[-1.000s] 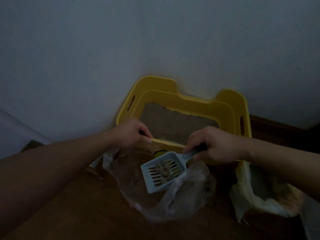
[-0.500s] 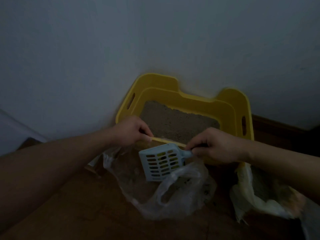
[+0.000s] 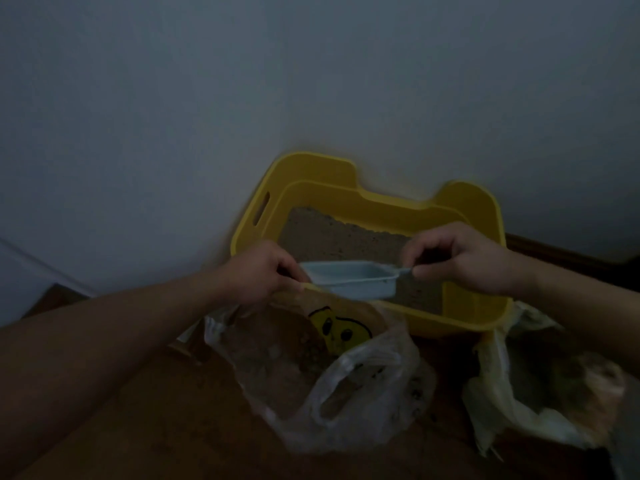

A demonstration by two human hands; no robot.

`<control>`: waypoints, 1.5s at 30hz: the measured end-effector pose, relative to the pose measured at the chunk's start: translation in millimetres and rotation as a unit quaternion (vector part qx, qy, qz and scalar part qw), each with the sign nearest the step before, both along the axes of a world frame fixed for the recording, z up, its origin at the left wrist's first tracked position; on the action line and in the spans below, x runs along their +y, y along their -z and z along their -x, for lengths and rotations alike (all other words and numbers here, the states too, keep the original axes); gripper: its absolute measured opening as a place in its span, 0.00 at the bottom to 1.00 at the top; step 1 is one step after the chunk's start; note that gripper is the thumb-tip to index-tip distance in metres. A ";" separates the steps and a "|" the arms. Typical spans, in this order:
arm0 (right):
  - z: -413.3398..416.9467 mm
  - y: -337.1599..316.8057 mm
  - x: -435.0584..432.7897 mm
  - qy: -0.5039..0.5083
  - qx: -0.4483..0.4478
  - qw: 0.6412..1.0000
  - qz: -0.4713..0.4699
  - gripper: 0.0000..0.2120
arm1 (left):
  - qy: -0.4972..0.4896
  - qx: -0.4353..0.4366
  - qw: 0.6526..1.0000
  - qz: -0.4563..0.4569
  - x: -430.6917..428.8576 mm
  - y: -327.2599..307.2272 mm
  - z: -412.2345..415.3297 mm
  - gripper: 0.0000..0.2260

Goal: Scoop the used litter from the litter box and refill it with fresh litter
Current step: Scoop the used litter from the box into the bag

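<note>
Right grip (image 3: pixel 460 261) pinches handle of pale blue plastic scoop (image 3: pixel 349 279), level over yellow plastic litter box (image 3: pixel 381 206) front rim. Left grip (image 3: pixel 258 275) pinches clear plastic bag (image 3: pixel 363 393) edge there.

The scene is dimly lit throughout, and the source of the light cannot be told. A flat bluish-grey cast is laid over the wall (image 3: pixel 311 81). The floor (image 3: pixel 166 431) is reduced to a murky brown, and fine detail there is lost in grain. Only the yellow litter box (image 3: pixel 381 202) is rendered with strong colour. The left hand (image 3: pixel 263 275), the right hand (image 3: pixel 460 258) and the pale scoop (image 3: pixel 349 280) between them are softened by motion blur, their outlines smeared. A faint sheen is caught on the clear plastic bag (image 3: pixel 363 386). Toward the lower corners the forearms are stretched by the wide-angle lens
</note>
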State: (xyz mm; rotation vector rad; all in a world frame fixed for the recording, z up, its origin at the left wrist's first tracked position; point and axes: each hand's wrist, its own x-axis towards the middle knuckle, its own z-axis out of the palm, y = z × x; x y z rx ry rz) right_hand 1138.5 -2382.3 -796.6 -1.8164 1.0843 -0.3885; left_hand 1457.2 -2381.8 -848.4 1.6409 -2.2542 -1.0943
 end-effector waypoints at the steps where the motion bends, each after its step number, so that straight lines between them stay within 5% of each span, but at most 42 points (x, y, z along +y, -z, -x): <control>1: 5.4 -1.0 -4.7 0.024 -0.003 1.000 0.007 0.07 | -0.003 0.001 1.000 -0.002 -0.2 1.0 -0.1 0.06; 6: 15.1 9.0 -21.4 0.129 0.098 0.986 0.049 0.10 | -0.021 0.017 0.999 -0.017 -0.5 2.2 -0.3 0.04; 10: 4.7 35.4 -25.2 0.095 0.295 0.945 0.103 0.13 | -0.022 0.021 0.999 -0.020 0.1 2.3 -1.3 0.08; 17: -9.8 69.7 -41.6 0.036 0.431 0.899 0.072 0.06 | -0.033 0.027 0.999 -0.023 0.5 1.2 -0.9 0.04; 34: -130.2 123.1 -80.9 -0.029 0.324 0.945 0.029 0.08 | -0.014 0.039 0.999 0.011 -1.6 18.7 -8.8 0.05; 45: -116.8 135.9 -76.5 -0.017 0.244 0.970 0.002 0.16 | -0.005 0.057 0.998 0.009 -0.9 19.5 -10.6 0.06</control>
